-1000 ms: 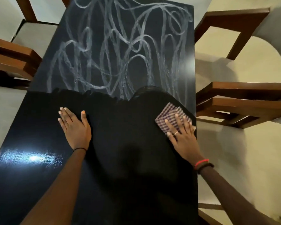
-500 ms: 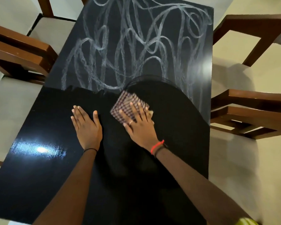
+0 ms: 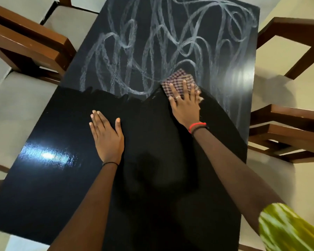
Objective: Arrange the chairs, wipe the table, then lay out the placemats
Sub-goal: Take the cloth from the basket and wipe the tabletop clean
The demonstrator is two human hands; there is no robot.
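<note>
the right hand (image 3: pixel 186 105) is pressing flat, fingers straight and spread, on a folded checked cloth (image 3: pixel 178 78) lying toward the table's right edge, about midway along its length. the left hand (image 3: pixel 107 136) is resting palm down on the black table (image 3: pixel 43 178), fingers straight and holding nothing, left of the cloth and nearer the near end. white streaks (image 3: pixel 152 42) are covering the table's far half, the cloth sitting at their near border. wooden chairs are standing along the left edge (image 3: pixel 31 42) and right edge (image 3: pixel 288 134).

Dim indoor light, white glare on the glossy table (image 3: pixel 49 156), blurred sleeve (image 3: pixel 288 230), wide-angle distortion at edges
</note>
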